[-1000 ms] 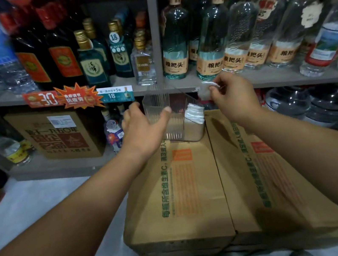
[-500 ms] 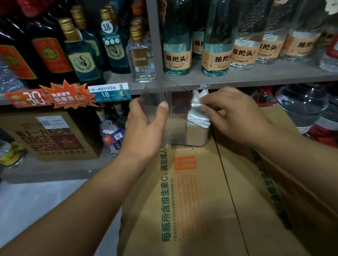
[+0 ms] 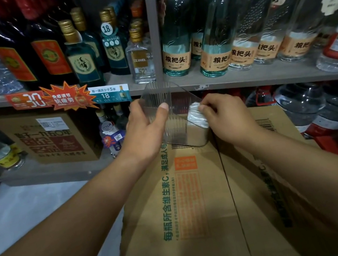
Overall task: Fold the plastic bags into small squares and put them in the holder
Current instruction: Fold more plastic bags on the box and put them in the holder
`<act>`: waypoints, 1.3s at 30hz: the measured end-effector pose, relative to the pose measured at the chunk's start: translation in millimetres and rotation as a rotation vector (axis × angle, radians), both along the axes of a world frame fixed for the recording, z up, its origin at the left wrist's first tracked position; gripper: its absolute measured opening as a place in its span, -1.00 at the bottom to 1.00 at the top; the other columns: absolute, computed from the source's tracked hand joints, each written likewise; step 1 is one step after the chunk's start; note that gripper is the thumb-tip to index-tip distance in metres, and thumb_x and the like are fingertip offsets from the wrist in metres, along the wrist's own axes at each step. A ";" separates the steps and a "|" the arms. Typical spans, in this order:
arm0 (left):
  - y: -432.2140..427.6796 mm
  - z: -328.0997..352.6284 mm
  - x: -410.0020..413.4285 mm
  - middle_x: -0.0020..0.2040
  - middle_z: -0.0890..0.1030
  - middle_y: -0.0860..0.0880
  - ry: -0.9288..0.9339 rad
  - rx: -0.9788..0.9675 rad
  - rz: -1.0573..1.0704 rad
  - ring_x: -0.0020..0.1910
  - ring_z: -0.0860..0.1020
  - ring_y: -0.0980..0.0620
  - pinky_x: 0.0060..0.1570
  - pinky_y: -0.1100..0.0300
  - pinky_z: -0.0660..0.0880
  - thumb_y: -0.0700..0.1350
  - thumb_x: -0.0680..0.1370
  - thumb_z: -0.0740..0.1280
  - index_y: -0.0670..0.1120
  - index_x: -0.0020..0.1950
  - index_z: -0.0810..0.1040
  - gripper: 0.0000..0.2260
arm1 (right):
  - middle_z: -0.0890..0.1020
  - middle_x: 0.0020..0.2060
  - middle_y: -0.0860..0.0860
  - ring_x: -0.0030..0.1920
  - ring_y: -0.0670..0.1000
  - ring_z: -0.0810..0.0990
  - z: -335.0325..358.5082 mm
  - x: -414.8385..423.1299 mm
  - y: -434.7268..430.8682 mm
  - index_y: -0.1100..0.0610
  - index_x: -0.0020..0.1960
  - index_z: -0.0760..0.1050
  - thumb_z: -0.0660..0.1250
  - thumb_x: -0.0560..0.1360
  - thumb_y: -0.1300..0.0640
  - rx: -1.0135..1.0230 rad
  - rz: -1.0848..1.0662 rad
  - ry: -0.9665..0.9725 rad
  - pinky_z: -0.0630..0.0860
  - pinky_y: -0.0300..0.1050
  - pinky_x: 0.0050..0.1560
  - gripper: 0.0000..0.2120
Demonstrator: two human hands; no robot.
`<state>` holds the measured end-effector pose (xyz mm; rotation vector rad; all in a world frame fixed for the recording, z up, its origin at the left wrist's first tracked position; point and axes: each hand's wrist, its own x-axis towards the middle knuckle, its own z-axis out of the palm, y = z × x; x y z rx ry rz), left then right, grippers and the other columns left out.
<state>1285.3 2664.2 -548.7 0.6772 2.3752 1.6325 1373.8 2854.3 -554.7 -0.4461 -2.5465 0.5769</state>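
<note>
Holder (image 3: 180,126) sits gripped by left hand (image 3: 144,132) atop carton (image 3: 198,201) — right hand (image 3: 224,116) pinches folded bag (image 3: 196,114) inside it.

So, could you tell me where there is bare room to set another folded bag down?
The cardboard box top is bare from the holder back toward the camera, between the forearms. The holder's left part looks empty; folded bags fill its right end. The shelf above is crowded with bottles.

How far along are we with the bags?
Done: folded bags stand packed in the clear holder, at its right end. In hand: the left hand grips the holder on the cardboard box; the right hand pinches a bag into that row. Left: most of the holder is unfilled; no loose bags show.
</note>
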 end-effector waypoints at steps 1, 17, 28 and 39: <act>-0.1 0.4 0.2 0.35 0.47 0.06 0.000 0.002 -0.004 0.35 0.43 0.02 0.41 -0.02 0.33 0.20 0.64 0.24 0.06 0.41 0.28 -0.58 | 0.64 -0.18 -0.05 -0.08 0.03 0.56 2.4 -1.8 -0.9 0.01 -0.02 0.60 0.26 0.63 0.02 -0.020 -0.010 -0.014 0.51 -0.02 -0.11 -0.84; -2.8 1.9 2.1 0.33 0.47 0.10 -0.011 0.015 -0.030 0.37 0.42 0.03 0.41 0.00 0.32 0.22 0.64 0.23 0.18 0.30 0.24 -0.69 | 0.57 0.02 0.02 0.14 0.09 0.46 17.1 -2.0 -0.3 0.07 0.07 0.69 0.30 0.62 -0.01 0.235 0.084 -0.126 0.46 -0.04 0.00 -0.76; -0.7 0.5 0.3 0.29 0.47 0.13 -0.003 0.030 -0.027 0.34 0.42 0.07 0.38 0.04 0.33 0.20 0.65 0.24 0.17 0.28 0.25 -0.72 | 0.54 -0.12 0.05 -0.06 0.13 0.51 27.3 -8.9 -0.5 0.02 0.06 0.37 0.03 0.69 -0.10 0.135 0.106 -0.490 0.47 0.07 -0.10 -0.76; -1.9 -0.1 1.0 0.34 0.47 0.12 0.006 0.013 -0.036 0.35 0.42 0.09 0.30 0.13 0.29 0.19 0.65 0.23 0.14 0.34 0.25 -0.67 | 0.47 0.27 -0.01 0.30 0.06 0.42 38.5 7.1 -3.9 -0.01 0.46 0.35 0.20 0.58 -0.21 -0.002 0.233 -0.599 0.43 0.02 0.25 -0.49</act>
